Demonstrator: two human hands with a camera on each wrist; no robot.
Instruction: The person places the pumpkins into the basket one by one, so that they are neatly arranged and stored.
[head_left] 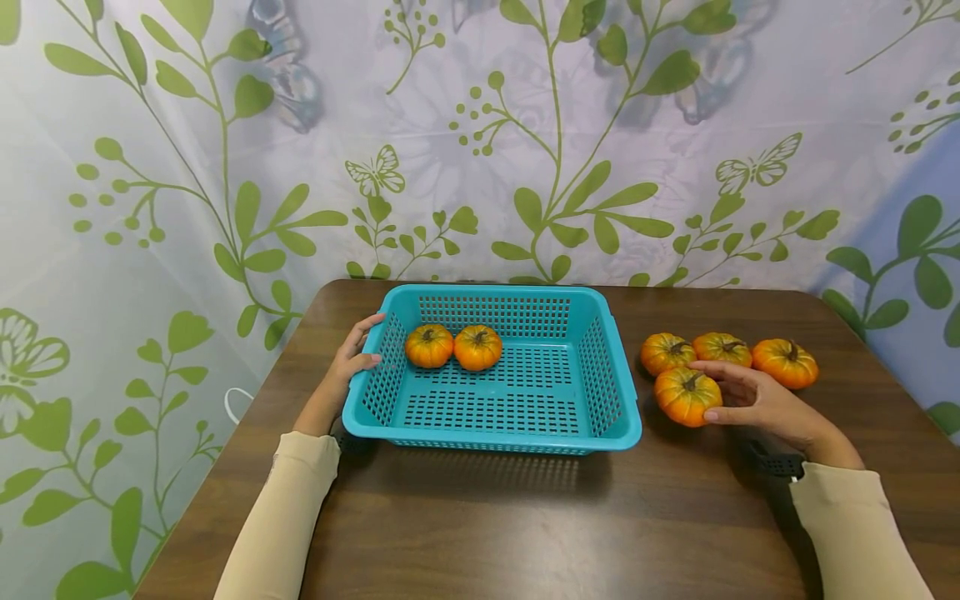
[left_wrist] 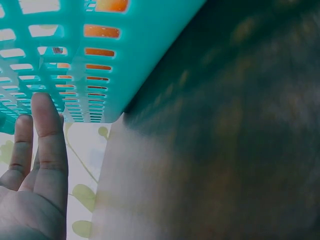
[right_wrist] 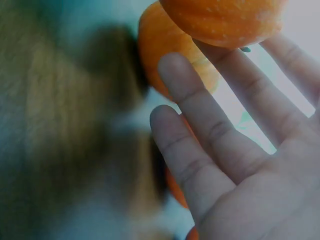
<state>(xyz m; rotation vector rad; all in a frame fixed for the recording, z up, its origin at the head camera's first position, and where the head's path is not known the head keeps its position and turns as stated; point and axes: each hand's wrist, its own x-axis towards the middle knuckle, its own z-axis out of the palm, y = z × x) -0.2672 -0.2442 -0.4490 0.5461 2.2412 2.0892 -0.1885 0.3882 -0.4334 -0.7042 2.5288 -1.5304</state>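
Observation:
My right hand (head_left: 765, 407) pinches a small orange pumpkin (head_left: 686, 398) between thumb and fingertips, to the right of the basket. In the right wrist view, the pumpkin (right_wrist: 225, 22) shows at the top by the fingers, while two other fingers stretch out below it. The turquoise plastic basket (head_left: 491, 443) has two small pumpkins (head_left: 453, 347) side by side at its back left. At the basket's left rim rests my left hand (head_left: 343, 367). Its fingers (left_wrist: 49, 130) extend straight along the outer wall in the left wrist view.
Three more pumpkins (head_left: 722, 348) stand in a row on the brown wooden table (head_left: 540, 533), just behind the right hand. A curtain (head_left: 450, 167) with green leaves and butterflies hangs behind the table. A white cable (head_left: 234, 403) loops at the table's left edge.

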